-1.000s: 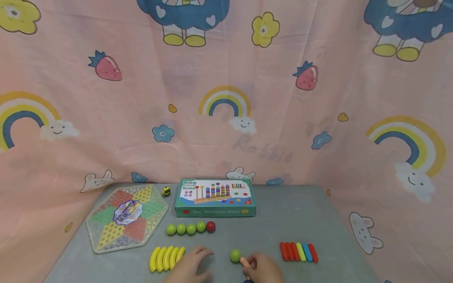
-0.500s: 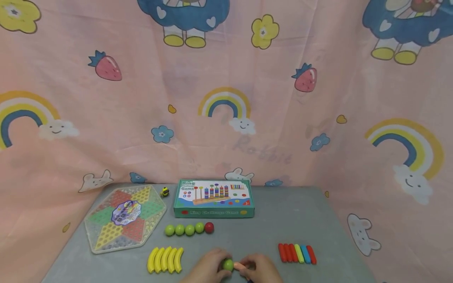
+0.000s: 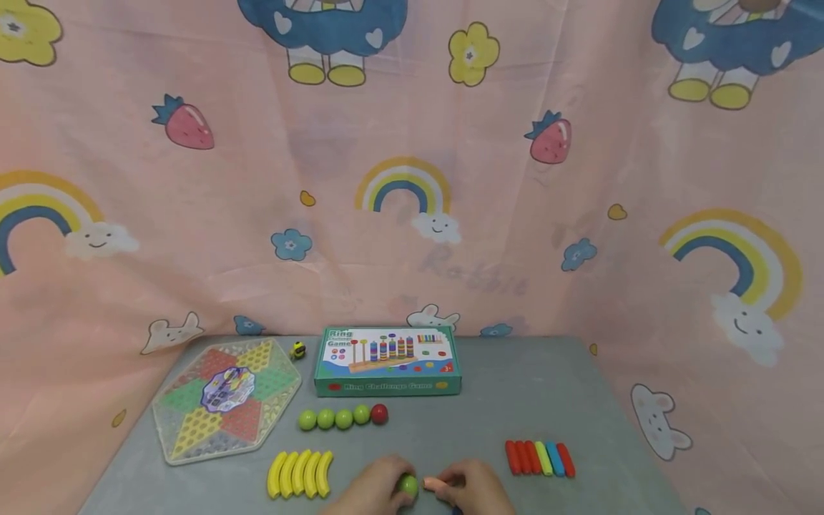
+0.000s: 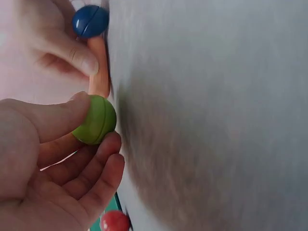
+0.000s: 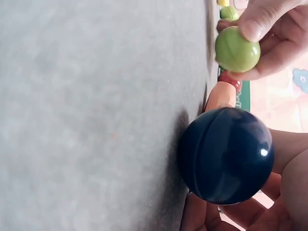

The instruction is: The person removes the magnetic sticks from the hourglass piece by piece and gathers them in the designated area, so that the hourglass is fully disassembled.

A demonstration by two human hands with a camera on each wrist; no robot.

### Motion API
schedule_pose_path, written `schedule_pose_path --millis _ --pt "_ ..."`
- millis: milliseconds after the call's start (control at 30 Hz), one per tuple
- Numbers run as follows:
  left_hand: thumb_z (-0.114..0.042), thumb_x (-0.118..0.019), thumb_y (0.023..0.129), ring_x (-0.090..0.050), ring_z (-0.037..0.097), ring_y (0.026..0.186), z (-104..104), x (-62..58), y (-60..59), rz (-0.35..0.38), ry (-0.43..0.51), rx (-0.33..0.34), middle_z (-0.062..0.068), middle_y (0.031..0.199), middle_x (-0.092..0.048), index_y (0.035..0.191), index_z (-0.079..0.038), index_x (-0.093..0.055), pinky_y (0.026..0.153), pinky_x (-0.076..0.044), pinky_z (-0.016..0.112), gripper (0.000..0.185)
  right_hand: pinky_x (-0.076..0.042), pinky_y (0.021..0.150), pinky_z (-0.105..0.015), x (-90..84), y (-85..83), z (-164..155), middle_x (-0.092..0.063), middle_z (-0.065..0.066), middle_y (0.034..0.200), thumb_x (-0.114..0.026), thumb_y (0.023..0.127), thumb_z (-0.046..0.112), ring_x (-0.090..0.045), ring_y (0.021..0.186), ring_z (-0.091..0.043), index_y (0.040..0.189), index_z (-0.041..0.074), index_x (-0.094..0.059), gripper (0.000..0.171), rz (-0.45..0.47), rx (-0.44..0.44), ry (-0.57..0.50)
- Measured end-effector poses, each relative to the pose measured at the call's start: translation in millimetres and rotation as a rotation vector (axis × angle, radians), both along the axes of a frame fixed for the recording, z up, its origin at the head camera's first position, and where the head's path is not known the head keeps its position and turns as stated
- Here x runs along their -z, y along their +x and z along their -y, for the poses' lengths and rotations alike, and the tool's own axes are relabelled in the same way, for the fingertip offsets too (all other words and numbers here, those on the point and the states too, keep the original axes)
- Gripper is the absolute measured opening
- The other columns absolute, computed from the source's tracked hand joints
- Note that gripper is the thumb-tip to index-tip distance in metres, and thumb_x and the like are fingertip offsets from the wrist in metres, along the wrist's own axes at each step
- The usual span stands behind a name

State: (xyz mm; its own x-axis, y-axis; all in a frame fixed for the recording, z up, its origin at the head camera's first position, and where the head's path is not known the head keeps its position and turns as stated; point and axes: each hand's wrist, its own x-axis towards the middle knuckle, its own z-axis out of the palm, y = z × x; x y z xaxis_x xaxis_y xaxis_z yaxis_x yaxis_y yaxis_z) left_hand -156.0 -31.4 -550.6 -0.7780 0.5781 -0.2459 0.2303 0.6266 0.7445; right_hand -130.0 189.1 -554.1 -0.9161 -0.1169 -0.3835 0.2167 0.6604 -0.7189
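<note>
The left hand is down at 6 o'clock on the grey worktop. Its fingers and thumb are curled round a green ball, and they pinch it tight. The ball sits just above the worktop, right at the near edge.

The right hand is just beside it, at the 3 o'clock side of the ball. Its fingers pinch an orange stick. The stick has a dark blue ball on its far end, and that big ball fills the right wrist view. The tip of the stick almost meets the green ball, but I cannot tell if they touch.

At 12 o'clock from the hands lies a row of balls, four green ones and a red one at the end. Behind them sits a green game box with ring towers drawn on it.

At 9 o'clock from the hands lie five yellow curved pieces, side by side like little bananas. At 10 o'clock is a six-sided game board with bright colours. A tiny yellow and black toy stands near its far corner.

At 3 o'clock lie six sticks in a row, red, yellow and blue.

A pink curtain with rainbows and strawberries hangs behind it all.
</note>
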Motion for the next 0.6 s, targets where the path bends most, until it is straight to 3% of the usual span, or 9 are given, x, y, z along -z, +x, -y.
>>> schedule_pose_path --millis 100,200,300,433,600 --pt "-0.020 -0.076 0.088 -0.059 0.009 0.091 4.4 -2.5 -3.6 -0.095 -0.027 -0.042 -0.007 0.101 -0.067 0.111 -0.015 -0.070 0.083 -0.053 0.036 0.024 -0.052 0.067 -0.034 -0.9 -0.4 0.0 -0.071 0.004 0.082 -0.079 0.083 0.049 -0.059 0.074 -0.013 0.091 0.015 -0.081 0.034 0.035 0.037 0.030" --pt "-0.024 -0.078 0.087 -0.060 0.016 0.103 4.6 -5.5 -13.5 -0.311 -0.065 -0.095 -0.004 0.111 -0.069 0.118 -0.015 -0.069 0.091 -0.048 0.042 0.034 -0.052 0.068 -0.034 -2.5 -0.7 -0.8 -0.071 0.004 0.082 -0.079 0.081 0.053 -0.058 0.074 -0.013 0.091 0.016 -0.081 0.039 0.055 0.058 0.041" --pt "-0.025 -0.082 0.082 -0.057 0.018 0.105 0.5 -10.0 -27.9 -0.515 -0.076 -0.181 -0.003 0.110 -0.071 0.117 -0.014 -0.070 0.088 -0.042 0.042 0.039 -0.052 0.068 -0.034 -4.1 -0.2 -1.4 -0.071 0.004 0.082 -0.078 0.079 0.057 -0.058 0.074 -0.013 0.091 0.015 -0.081 0.043 0.070 0.067 0.036" --pt "-0.024 -0.086 0.079 -0.053 0.017 0.100 -6.1 -13.5 -49.5 -0.603 -0.026 -0.267 -0.004 0.105 -0.072 0.111 -0.015 -0.073 0.084 -0.035 0.040 0.035 -0.052 0.069 -0.034 -4.9 0.4 -1.4 -0.071 0.004 0.082 -0.078 0.078 0.059 -0.059 0.075 -0.012 0.091 0.015 -0.081 0.046 0.086 0.075 0.025" --pt "-0.024 -0.086 0.080 -0.052 0.019 0.101 -9.3 -6.0 -67.3 -0.628 -0.047 -0.314 -0.001 0.106 -0.073 0.108 -0.015 -0.074 0.085 -0.033 0.042 0.032 -0.053 0.068 -0.033 -3.4 0.8 -1.1 -0.072 0.004 0.082 -0.078 0.078 0.060 -0.061 0.074 -0.011 0.090 0.016 -0.082 0.046 0.066 0.062 -0.004"
